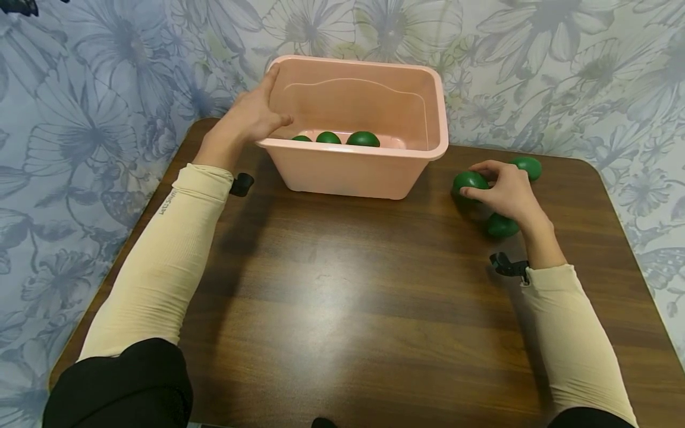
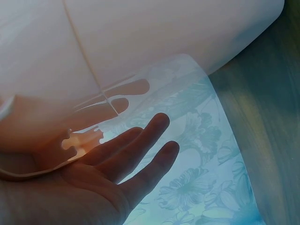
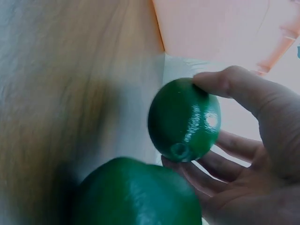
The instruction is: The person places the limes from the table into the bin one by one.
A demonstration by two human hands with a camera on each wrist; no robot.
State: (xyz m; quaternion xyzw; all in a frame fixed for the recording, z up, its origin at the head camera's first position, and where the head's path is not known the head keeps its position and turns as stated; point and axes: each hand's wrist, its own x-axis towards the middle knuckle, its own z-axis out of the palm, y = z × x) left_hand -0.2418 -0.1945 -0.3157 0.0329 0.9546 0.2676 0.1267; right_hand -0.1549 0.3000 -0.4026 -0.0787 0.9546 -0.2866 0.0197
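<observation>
My right hand [image 1: 505, 190] pinches a glossy dark green lime [image 1: 470, 181] between thumb and fingertips, near the right of the table. In the right wrist view this lime [image 3: 183, 119] shows its blunt end, with a second lime [image 3: 140, 197] close below it. One lime [image 1: 501, 226] lies under the wrist and another lime [image 1: 528, 167] behind the knuckles. Over the left rim of a pink plastic bin [image 1: 342, 172] rests my left hand [image 1: 255, 116], thumb reaching inside. Its fingers [image 2: 150, 131] stretch out straight along the outside in the left wrist view.
Inside the bin, several limes are partly hidden by the front wall; one lime [image 1: 363, 139] shows most. The brown wooden table [image 1: 342, 297] has rounded back corners. Floral-patterned covering [image 1: 588, 77] surrounds it behind and at the sides.
</observation>
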